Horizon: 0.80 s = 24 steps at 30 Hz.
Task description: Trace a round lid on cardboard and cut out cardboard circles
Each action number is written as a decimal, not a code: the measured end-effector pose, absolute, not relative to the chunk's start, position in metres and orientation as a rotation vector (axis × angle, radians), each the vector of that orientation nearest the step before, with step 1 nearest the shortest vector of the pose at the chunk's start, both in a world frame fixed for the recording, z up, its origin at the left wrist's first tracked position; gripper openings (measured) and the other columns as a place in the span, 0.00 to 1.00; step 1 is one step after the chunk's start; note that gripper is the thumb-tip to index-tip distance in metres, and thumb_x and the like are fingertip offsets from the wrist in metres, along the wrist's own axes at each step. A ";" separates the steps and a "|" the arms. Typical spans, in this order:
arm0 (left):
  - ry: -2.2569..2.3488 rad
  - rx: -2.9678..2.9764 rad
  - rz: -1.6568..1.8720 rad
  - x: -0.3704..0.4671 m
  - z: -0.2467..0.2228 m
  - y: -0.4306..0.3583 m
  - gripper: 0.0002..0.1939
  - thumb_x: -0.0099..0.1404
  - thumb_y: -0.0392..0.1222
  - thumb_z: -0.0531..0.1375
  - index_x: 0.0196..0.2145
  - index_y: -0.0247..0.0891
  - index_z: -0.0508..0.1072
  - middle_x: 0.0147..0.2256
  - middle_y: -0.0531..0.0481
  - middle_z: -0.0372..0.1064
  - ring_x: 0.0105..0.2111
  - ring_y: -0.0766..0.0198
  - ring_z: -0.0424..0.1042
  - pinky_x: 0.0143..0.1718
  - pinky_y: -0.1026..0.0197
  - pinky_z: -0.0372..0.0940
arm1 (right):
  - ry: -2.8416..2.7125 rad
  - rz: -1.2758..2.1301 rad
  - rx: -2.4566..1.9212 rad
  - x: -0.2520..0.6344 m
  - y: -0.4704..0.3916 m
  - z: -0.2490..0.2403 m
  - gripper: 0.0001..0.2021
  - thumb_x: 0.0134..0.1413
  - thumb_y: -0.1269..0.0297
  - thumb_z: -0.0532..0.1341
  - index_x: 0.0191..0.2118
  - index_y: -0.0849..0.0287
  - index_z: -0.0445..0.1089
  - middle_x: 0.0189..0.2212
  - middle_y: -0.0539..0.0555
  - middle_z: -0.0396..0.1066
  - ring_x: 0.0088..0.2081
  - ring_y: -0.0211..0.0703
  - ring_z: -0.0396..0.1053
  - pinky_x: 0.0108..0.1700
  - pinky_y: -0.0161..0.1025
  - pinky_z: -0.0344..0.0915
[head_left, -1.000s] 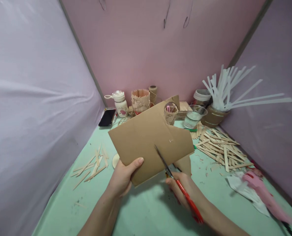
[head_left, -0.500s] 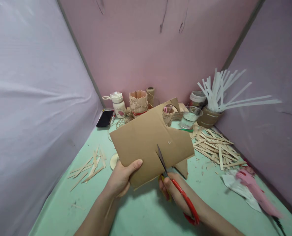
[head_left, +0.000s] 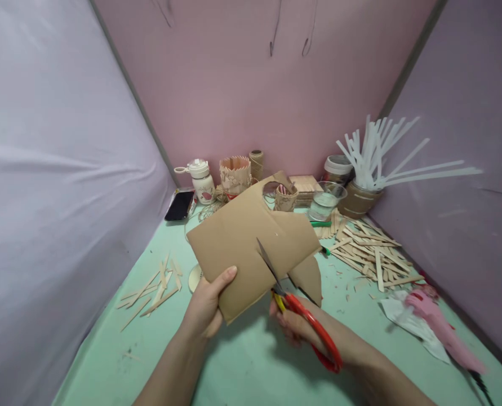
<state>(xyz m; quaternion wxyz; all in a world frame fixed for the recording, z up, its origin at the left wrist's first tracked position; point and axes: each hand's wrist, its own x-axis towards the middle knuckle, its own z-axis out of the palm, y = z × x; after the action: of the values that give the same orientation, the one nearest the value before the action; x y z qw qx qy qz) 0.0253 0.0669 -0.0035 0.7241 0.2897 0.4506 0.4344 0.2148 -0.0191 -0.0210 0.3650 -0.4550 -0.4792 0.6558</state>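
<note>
Left hand [head_left: 208, 301] pinches the cardboard sheet [head_left: 240, 242] above the worktop [head_left: 242, 369], thumb on top; right hand [head_left: 298, 326] grips the red scissors [head_left: 296, 305], one blade over the sheet. Keep cardboard steady, cut deep in the blades, thumb off-line.

- Left hand [head_left: 208, 301]: pinch grip, thumb [head_left: 229, 275] on top pointing up-right, other fingers mostly hidden.
- Left forearm [head_left: 170, 363]: bare, in from bottom edge, angled up-right.
- Right hand [head_left: 298, 325]: gripping, fingers curled, slightly blurred.
- Right forearm [head_left: 373, 361]: bare, in from bottom right, angled up-left.
</note>
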 end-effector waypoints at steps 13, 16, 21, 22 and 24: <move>0.898 0.702 0.941 0.018 -0.001 0.065 0.32 0.54 0.40 0.70 0.55 0.33 0.68 0.48 0.38 0.75 0.46 0.51 0.75 0.45 0.56 0.72 | -0.988 1.645 -1.306 0.197 -0.018 -0.024 0.29 0.45 0.32 0.59 0.32 0.57 0.60 0.19 0.40 0.48 0.19 0.30 0.46 0.19 0.30 0.45; 0.874 0.725 0.911 0.018 -0.001 0.061 0.32 0.55 0.41 0.69 0.57 0.34 0.67 0.49 0.38 0.74 0.47 0.51 0.75 0.45 0.56 0.71 | -0.981 1.646 -1.270 0.199 -0.016 -0.026 0.29 0.47 0.32 0.58 0.33 0.57 0.61 0.19 0.40 0.50 0.19 0.30 0.48 0.20 0.30 0.49; 0.875 0.744 0.920 0.019 -0.002 0.061 0.33 0.55 0.42 0.69 0.57 0.34 0.67 0.50 0.37 0.73 0.47 0.50 0.74 0.45 0.56 0.71 | -1.131 1.638 -1.226 0.201 -0.012 -0.030 0.25 0.56 0.37 0.54 0.33 0.58 0.62 0.21 0.43 0.57 0.20 0.32 0.56 0.22 0.31 0.56; 0.880 0.746 0.915 0.019 -0.002 0.062 0.33 0.55 0.42 0.69 0.57 0.34 0.68 0.50 0.37 0.73 0.47 0.50 0.74 0.45 0.56 0.71 | -1.164 1.603 -1.248 0.200 -0.012 -0.031 0.25 0.57 0.37 0.52 0.32 0.58 0.61 0.22 0.45 0.60 0.20 0.34 0.59 0.22 0.32 0.58; 0.885 0.751 0.907 0.020 -0.002 0.062 0.33 0.54 0.42 0.70 0.56 0.35 0.68 0.50 0.38 0.74 0.47 0.50 0.75 0.45 0.56 0.71 | -1.267 1.471 -1.327 0.199 -0.013 -0.032 0.26 0.59 0.37 0.49 0.29 0.58 0.61 0.23 0.47 0.63 0.22 0.37 0.63 0.25 0.35 0.61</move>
<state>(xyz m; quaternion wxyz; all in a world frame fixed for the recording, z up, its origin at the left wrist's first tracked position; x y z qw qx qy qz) 0.0203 0.0623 -0.0023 0.7408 0.3427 0.4035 0.4135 0.1988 -0.0125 -0.0324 0.3848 -0.5207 -0.4975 0.5773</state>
